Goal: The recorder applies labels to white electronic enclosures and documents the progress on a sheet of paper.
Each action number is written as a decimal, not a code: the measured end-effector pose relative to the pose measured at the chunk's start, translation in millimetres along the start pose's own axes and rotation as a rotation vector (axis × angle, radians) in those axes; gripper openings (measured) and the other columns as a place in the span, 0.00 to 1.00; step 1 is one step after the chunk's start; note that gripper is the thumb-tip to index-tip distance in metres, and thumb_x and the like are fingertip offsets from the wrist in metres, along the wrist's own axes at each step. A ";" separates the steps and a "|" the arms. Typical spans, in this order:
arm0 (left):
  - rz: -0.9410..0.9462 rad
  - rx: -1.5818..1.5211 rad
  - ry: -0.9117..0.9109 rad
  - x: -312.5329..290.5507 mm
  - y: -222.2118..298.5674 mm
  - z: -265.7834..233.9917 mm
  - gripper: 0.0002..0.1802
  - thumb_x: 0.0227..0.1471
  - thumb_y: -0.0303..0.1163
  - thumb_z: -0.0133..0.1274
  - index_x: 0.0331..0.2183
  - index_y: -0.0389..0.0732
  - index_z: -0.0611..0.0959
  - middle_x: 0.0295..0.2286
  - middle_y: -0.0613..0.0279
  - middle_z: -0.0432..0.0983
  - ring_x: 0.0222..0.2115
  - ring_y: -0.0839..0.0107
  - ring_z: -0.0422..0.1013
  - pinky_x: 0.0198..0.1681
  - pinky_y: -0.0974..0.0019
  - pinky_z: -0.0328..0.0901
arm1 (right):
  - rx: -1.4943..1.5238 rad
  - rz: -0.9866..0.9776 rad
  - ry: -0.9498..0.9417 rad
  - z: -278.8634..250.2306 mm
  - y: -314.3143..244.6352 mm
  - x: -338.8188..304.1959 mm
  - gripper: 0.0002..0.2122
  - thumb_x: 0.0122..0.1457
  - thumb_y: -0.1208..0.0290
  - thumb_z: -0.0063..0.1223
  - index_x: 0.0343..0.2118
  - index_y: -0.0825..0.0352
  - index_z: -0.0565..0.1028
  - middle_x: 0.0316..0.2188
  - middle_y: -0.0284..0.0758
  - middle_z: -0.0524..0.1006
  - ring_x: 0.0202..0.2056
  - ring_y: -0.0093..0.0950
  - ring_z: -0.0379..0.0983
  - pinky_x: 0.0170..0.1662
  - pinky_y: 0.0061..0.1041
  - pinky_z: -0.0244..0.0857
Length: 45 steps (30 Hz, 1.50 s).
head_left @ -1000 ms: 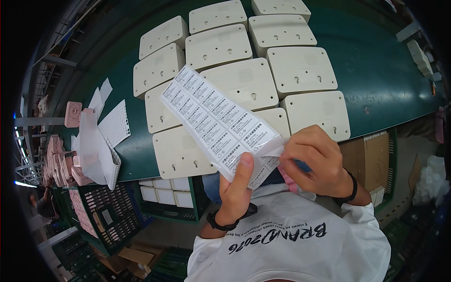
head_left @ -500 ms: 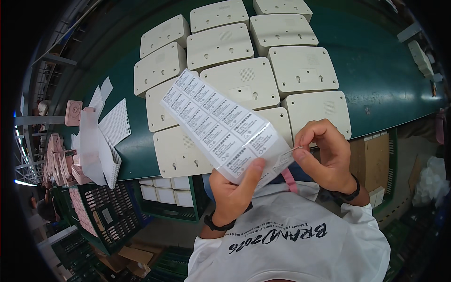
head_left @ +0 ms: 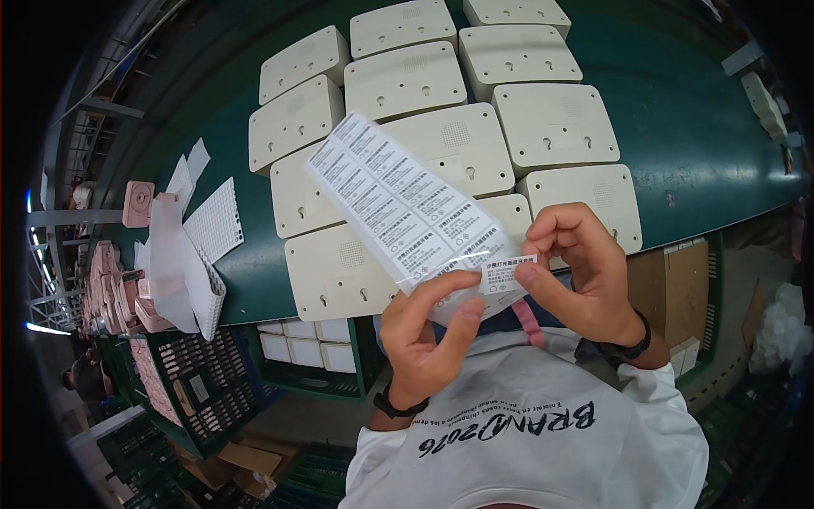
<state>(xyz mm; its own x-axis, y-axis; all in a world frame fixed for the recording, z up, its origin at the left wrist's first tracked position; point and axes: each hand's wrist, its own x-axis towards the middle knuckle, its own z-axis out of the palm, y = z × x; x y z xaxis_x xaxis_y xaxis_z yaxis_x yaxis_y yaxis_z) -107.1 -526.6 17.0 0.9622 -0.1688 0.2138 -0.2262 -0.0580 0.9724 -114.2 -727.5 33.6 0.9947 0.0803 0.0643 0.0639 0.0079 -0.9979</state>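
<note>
My left hand [head_left: 428, 339] grips the lower end of a long white sheet of printed labels [head_left: 403, 199]. Its index finger and thumb reach toward a single small white label [head_left: 502, 276]. The left edge of that label lies close to these fingertips; whether they touch it I cannot tell. Pinched between thumb and index finger of my right hand [head_left: 585, 284] is the label's right side, in front of the sheet's lower end. Beneath the sheet, cream plastic housings [head_left: 555, 127] with keyhole slots and speaker holes lie in rows on the green table [head_left: 678, 153]. The sheet hides parts of several housings.
On the left of the table lie white perforated sheets [head_left: 216, 220] and pink plastic parts [head_left: 138, 204]. Green crates [head_left: 309, 382] stand below the front edge, one with white square pieces. At the right are a cardboard box [head_left: 670, 293] and a clear plastic bag [head_left: 778, 327].
The small label has turned to show its printed face and moved left, toward my left fingertips. My left thumb has come off the sheet's face. The view has shifted slightly.
</note>
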 end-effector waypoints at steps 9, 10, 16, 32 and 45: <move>-0.057 0.057 -0.048 0.0 0.9 -3.6 0.05 0.49 0.20 0.60 0.33 0.34 0.83 0.29 0.56 0.80 0.28 0.71 0.74 0.32 0.72 0.66 | -0.183 -0.103 -0.079 -2.3 -5.0 4.8 0.18 0.53 0.84 0.60 0.45 0.70 0.66 0.30 0.31 0.74 0.30 0.16 0.70 0.33 0.16 0.63; -0.048 0.073 -0.055 0.3 1.0 -4.7 0.05 0.49 0.20 0.60 0.32 0.34 0.83 0.28 0.56 0.80 0.28 0.70 0.74 0.32 0.71 0.66 | -0.229 -0.128 -0.094 -3.6 -6.0 5.4 0.18 0.53 0.84 0.61 0.45 0.70 0.66 0.29 0.31 0.74 0.30 0.16 0.70 0.33 0.16 0.63; 0.013 0.137 -0.109 2.9 -0.8 -3.7 0.05 0.48 0.19 0.60 0.31 0.34 0.83 0.27 0.55 0.79 0.27 0.69 0.74 0.31 0.71 0.66 | -0.315 -0.138 -0.164 -11.0 -13.4 9.6 0.19 0.53 0.83 0.62 0.46 0.71 0.66 0.27 0.31 0.75 0.29 0.16 0.70 0.33 0.17 0.64; -0.009 0.103 -0.002 7.9 -5.0 -1.9 0.05 0.52 0.21 0.58 0.34 0.34 0.84 0.29 0.56 0.81 0.30 0.72 0.74 0.34 0.72 0.66 | -0.162 0.062 -0.048 -30.1 -18.0 9.2 0.16 0.55 0.82 0.59 0.46 0.72 0.69 0.30 0.29 0.74 0.33 0.15 0.70 0.39 0.16 0.64; -0.093 0.185 0.035 7.4 -3.5 5.4 0.06 0.52 0.23 0.56 0.35 0.33 0.84 0.32 0.55 0.81 0.35 0.70 0.73 0.42 0.69 0.64 | -0.177 0.351 0.133 -126.8 -0.8 -18.4 0.14 0.57 0.80 0.58 0.46 0.71 0.71 0.28 0.25 0.74 0.33 0.11 0.70 0.35 0.12 0.62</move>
<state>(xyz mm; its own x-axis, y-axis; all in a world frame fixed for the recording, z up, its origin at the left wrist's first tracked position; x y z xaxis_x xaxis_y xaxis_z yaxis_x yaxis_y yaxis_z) -100.0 -533.0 14.6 0.9841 -0.1207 0.1303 -0.1573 -0.2520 0.9548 -122.3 -855.3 32.9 0.9596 -0.0825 -0.2689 -0.2794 -0.1697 -0.9451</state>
